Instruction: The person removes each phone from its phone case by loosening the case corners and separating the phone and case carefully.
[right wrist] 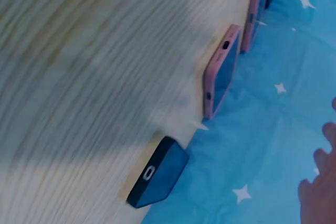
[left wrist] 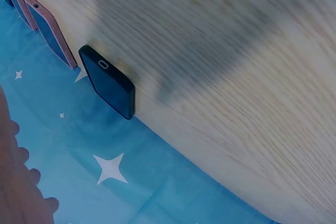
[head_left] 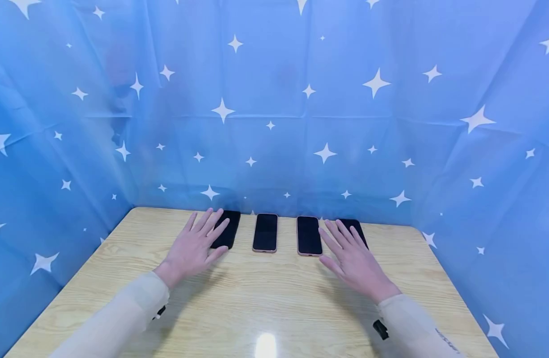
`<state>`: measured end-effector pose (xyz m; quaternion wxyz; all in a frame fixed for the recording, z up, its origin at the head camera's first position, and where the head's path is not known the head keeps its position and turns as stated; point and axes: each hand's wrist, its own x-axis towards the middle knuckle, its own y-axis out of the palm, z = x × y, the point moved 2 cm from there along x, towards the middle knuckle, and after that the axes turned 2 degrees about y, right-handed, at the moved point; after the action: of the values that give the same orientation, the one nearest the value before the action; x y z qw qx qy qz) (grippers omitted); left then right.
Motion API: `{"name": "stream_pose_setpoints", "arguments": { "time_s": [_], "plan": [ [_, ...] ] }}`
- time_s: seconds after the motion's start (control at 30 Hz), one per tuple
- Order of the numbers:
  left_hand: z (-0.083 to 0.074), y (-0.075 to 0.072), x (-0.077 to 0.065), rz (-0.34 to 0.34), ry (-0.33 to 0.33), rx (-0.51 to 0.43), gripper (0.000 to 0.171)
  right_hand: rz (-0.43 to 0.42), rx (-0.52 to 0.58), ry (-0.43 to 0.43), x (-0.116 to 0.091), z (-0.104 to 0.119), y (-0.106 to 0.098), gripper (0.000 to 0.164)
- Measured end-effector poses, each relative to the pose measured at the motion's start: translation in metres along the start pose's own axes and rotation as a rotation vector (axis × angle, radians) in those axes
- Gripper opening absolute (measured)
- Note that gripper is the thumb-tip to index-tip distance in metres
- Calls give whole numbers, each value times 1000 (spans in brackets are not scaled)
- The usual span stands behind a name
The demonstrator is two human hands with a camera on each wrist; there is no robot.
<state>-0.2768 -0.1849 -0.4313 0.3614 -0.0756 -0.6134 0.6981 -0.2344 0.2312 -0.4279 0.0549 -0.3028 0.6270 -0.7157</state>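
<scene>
A row of smartphones lies along the table's far edge, screens dark. At the row's left end is a black phone (head_left: 230, 229), partly covered from view by my left hand (head_left: 195, 244), whose fingers are spread and straight. Two pink-edged phones lie in the middle, the left one (head_left: 265, 232) and the right one (head_left: 309, 235). My right hand (head_left: 352, 261) stretches flat with fingers apart, in front of a second black phone (head_left: 355, 227) at the right end. Both wrist views show the hands, left (left wrist: 21, 182) and right (right wrist: 321, 187), raised apart from the phones and holding nothing.
The light wood-grain table (head_left: 265, 293) is bounded at the back and sides by a blue curtain (head_left: 274, 74) with white stars. A bright light reflection sits near the table's front. Dark straps (head_left: 380, 329) show at the pale sleeves.
</scene>
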Motion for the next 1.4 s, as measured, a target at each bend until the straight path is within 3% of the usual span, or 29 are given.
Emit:
{"name": "stream_pose_setpoints", "arguments": {
  "time_s": [0.27,0.4,0.67,1.03,1.4],
  "plan": [
    [0,5,6,123,-50,-23,72,1,155,34,8,13,-3,64],
    [3,11,9,154,-90,-57,72,-6,223,56,11,18,-3,60],
    [8,21,22,180,-231,-201,69,-8,337,96,16,29,1,55],
    [5,42,36,251,-323,-286,68,-48,465,116,16,36,11,49],
    [2,56,46,401,-469,-343,70,-17,533,126,21,41,17,49]
  ]
}}
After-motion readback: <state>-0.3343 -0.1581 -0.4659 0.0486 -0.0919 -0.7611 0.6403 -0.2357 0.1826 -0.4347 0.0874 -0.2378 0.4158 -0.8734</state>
